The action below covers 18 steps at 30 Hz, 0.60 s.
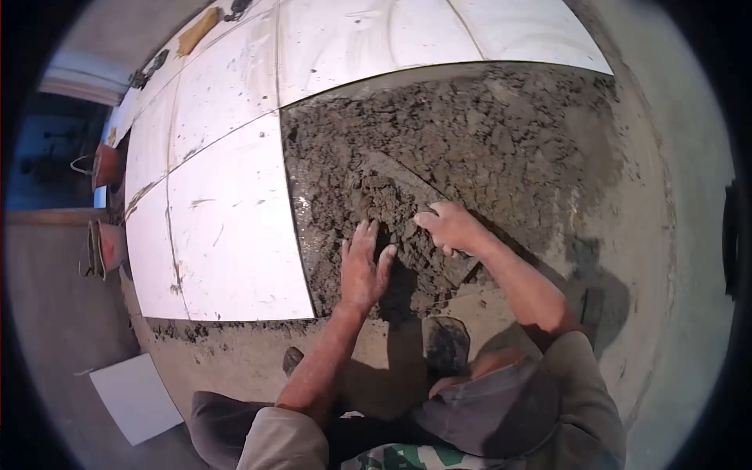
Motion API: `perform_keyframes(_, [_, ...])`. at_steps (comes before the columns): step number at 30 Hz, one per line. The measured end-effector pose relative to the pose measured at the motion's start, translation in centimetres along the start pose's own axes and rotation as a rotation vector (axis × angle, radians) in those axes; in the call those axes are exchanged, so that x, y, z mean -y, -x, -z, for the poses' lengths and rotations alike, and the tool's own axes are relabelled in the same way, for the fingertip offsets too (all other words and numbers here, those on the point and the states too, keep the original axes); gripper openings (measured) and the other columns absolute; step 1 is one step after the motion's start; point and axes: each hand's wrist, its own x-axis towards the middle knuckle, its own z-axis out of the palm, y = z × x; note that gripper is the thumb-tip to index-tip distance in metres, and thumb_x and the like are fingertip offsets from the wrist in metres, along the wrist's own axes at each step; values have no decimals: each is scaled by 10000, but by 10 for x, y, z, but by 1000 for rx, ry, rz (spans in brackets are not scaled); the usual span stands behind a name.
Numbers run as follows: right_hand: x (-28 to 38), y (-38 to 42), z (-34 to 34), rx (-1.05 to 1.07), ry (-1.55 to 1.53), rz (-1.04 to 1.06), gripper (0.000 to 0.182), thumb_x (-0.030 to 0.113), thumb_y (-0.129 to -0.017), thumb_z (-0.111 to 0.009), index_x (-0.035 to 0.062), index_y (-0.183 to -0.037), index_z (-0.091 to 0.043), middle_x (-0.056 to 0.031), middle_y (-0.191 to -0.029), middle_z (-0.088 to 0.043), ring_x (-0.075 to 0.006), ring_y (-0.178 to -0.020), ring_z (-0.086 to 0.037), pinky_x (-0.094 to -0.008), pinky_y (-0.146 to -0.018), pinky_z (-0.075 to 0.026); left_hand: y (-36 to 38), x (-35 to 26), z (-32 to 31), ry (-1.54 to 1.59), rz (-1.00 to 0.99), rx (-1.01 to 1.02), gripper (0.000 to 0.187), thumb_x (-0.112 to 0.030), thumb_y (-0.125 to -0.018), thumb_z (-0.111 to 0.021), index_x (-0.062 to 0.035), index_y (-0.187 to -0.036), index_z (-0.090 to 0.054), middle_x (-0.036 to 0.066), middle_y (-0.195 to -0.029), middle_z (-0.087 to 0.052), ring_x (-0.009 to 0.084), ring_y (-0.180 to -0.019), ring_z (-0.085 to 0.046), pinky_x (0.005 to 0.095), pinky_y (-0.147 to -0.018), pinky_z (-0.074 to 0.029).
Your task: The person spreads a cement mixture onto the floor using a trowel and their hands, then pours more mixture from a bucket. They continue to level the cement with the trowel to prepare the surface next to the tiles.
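Dark, crumbly wet mortar (509, 133) covers the floor in front of me. My left hand (363, 270) is open, palm down with fingers apart, at the near part of the mortar beside a loose heap (380, 200). My right hand (454, 227) is closed in a fist on a flat, mortar-smeared trowel (411, 182) lying at a slant in the mortar. Its handle is hidden under my fingers, and mortar covers much of its blade. The near corner of the blade shows below my right hand.
Large white tiles (227, 251) border the mortar on the left and at the back. Two reddish buckets (110, 166) stand at the far left. A loose white tile piece (137, 398) lies lower left. A wall (697, 196) runs along the right.
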Motion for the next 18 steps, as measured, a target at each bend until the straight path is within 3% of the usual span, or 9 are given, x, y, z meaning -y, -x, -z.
perform_keyframes(3, [20,-15,12,176,-218,-19,338,359,-916,-535,22,-896,-517,-41,-648,-549,-112,-463,-510,-294,-390,-413,-1,0,17,135,82,5,505,-348,-941,-544,-38,-1333,-472,207,-1392,-449,353,-1301,-414,529,-1093,-253])
perform_keyframes(7, [58,-52,30,53,126,156,347,369,-904,-557,25,-878,-522,-90,-667,-593,-182,-493,-573,-344,-415,-446,-8,11,39,85,71,-24,480,-339,-942,-543,-37,-1312,-497,199,-1385,-461,362,-1279,-436,518,-1083,-279])
perform_keyframes(9, [59,-79,33,-419,747,627,349,367,-898,-574,22,-929,-532,-158,-719,-633,-298,-582,-634,-413,-485,-489,-6,18,48,181,164,-26,451,-313,-939,-554,-28,-1286,-516,199,-1358,-487,370,-1251,-463,499,-1070,-310])
perform_keyframes(10, [60,-94,35,-418,746,626,349,367,-898,-574,22,-929,-532,-158,-719,-633,-298,-582,-634,-413,-485,-489,-5,22,50,180,165,-25,451,-313,-939,-554,-28,-1286,-516,199,-1358,-487,370,-1251,-463,499,-1070,-310])
perform_keyframes(12, [64,-107,37,-476,1052,677,358,360,-896,-574,14,-977,-527,-204,-774,-643,-380,-690,-647,-466,-579,-512,5,29,49,69,146,-58,423,-284,-938,-560,-29,-1273,-523,202,-1336,-505,377,-1229,-480,484,-1056,-334])
perform_keyframes(14, [71,-102,38,-434,1108,584,352,340,-908,-564,3,-1000,-516,-193,-757,-641,-373,-692,-650,-462,-612,-521,13,34,48,81,143,-51,400,-257,-935,-568,-32,-1264,-529,209,-1328,-507,379,-1227,-480,485,-1056,-334])
perform_keyframes(16, [67,-88,32,-636,863,607,373,362,-910,-553,-2,-984,-522,-211,-797,-651,-375,-706,-651,-468,-642,-525,21,35,46,41,58,-123,389,-241,-934,-573,-33,-1261,-531,217,-1311,-514,388,-1219,-482,489,-1058,-330])
perform_keyframes(17, [70,-83,29,-643,873,605,373,362,-910,-553,-2,-984,-522,-211,-797,-651,-375,-706,-651,-468,-642,-525,22,32,46,45,99,-127,378,-217,-929,-580,-25,-1252,-535,224,-1297,-519,394,-1216,-482,470,-1049,-349])
perform_keyframes(18, [75,-76,21,-541,788,448,404,377,-916,-538,-12,-1024,-520,-222,-852,-659,-368,-761,-664,-455,-675,-537,23,30,45,53,89,-122,378,-217,-929,-580,-25,-1252,-535,224,-1297,-519,394,-1216,-482,470,-1049,-349])
